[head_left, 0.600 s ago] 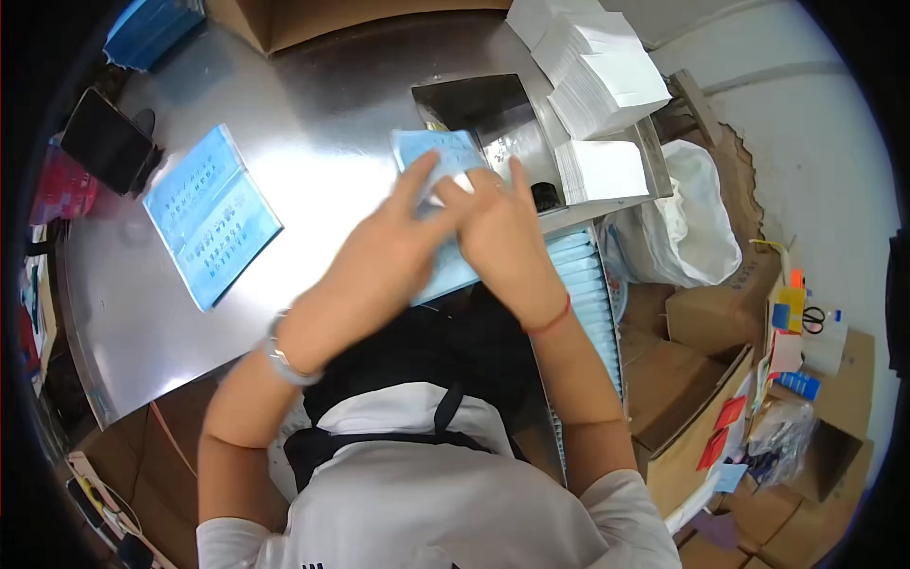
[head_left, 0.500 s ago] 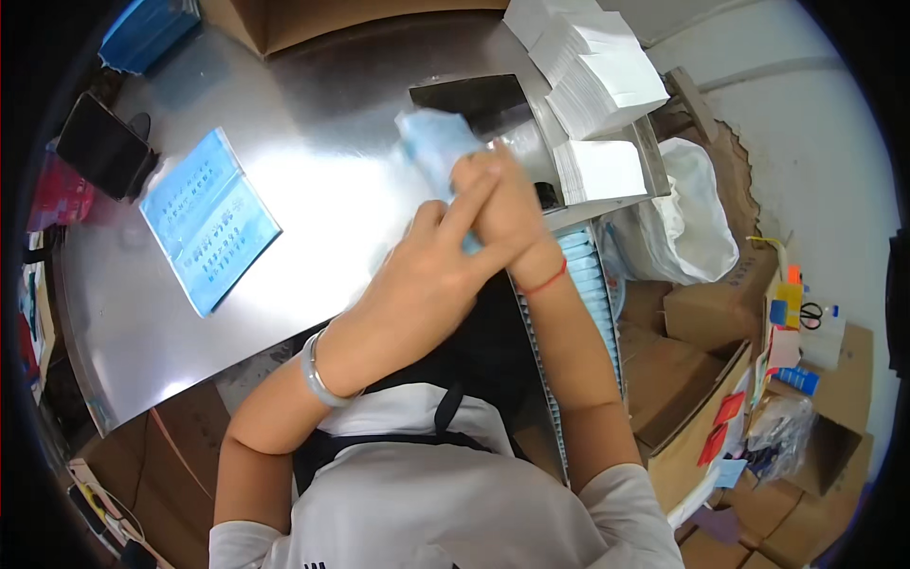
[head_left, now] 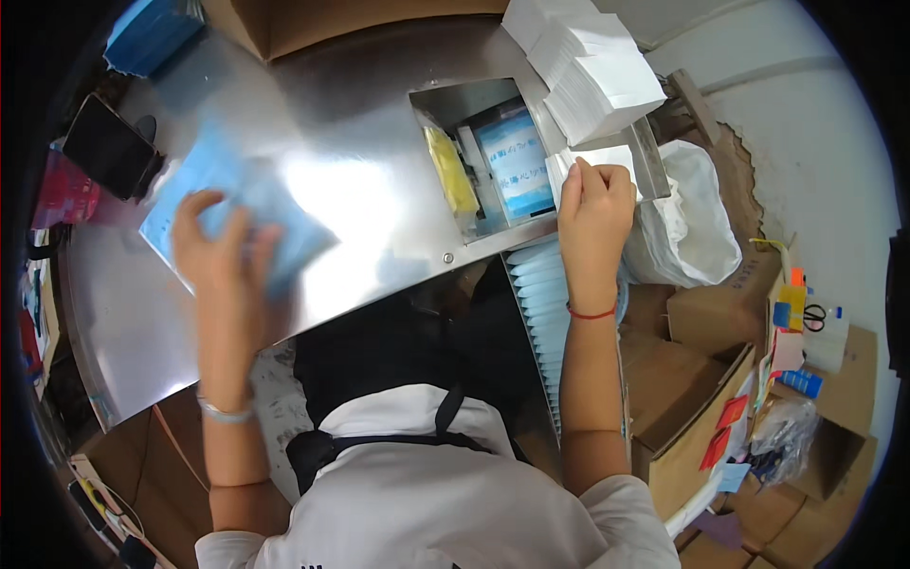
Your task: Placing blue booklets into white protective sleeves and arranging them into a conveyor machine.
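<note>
While the left hand lies flat and blurred on the pale blue stack of sheets at the left of the steel counter, I see its fingers spread wide, pressing on the stack rather than closing round it; the right hand sits at the right edge of the sunken metal bin, its grip curled tight into a fist on the corner of a white sheet; inside the bin a blue-and-white packet stands beside a yellow packet; just beyond the right hand a pile of white flat cartons rests at the far right; a row of pale blue masks runs nearward below the bin; a dark phone lies at the far left; a white bag hangs right of the counter
</note>
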Available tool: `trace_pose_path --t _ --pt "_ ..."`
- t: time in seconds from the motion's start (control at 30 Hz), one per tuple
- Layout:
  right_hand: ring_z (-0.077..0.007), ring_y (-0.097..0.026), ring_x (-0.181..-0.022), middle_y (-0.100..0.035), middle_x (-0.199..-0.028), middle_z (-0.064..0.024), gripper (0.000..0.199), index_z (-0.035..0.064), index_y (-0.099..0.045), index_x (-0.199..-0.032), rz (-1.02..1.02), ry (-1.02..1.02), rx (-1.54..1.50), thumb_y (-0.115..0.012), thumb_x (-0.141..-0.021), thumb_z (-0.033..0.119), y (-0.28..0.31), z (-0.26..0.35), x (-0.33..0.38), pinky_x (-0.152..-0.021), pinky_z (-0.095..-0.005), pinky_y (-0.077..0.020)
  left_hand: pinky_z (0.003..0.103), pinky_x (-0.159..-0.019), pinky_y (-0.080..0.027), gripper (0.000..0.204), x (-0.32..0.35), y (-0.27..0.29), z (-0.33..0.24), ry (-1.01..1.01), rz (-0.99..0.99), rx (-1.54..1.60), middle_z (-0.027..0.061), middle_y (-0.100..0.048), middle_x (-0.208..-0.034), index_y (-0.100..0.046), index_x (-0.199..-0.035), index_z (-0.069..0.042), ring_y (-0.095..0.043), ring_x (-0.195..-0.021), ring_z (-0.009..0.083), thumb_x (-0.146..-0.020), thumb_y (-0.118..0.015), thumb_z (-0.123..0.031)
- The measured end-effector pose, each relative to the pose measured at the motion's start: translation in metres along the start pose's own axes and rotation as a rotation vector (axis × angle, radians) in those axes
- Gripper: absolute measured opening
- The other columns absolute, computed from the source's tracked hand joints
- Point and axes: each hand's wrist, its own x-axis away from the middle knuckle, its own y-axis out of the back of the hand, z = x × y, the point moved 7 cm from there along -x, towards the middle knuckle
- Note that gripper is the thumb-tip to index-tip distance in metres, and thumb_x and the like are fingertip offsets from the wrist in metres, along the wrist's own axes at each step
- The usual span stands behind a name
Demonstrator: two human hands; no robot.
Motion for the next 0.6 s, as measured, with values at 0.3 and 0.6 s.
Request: trace_pose_path --t 0.3,0.6 --pt "-0.0306 -0.059 -0.102 -0.061 -0.113 -0.0122 0.036 0.0053 -0.069 -0.111 -0.099 0.235 -0.212 -0.067 -0.076 0.003 0.047 0.025 0.004 -0.089 -0.042 -0.0457 0.057 -0.099 -0.035 0.047 0.01 -0.038 -0.111 -0.295 0.114 0.352 0.0229 -0.045 -0.137 -0.062 -0.108 -0.006 -0.038 -0.132 0.0452 -0.068 -0.083 -0.023" --pt "-0.0306 -0.057 -0.102 -0.06 -0.104 -0.0109 0.028 0.0055 -0.068 -0.101 0.18 0.47 -0.232 -0.064 -0.073 0.007 -0.024 0.136 0.019 -0.102 -0.0531 -0.037 0.052 -0.101 -0.033 0.042 0.012 -0.026 -0.095 -0.256 0.051 0.219 0.0187 -0.044 -0.14 -0.057 -0.1 -0.011 -0.041 -0.128 0.039 -0.066 -0.079 -0.023"
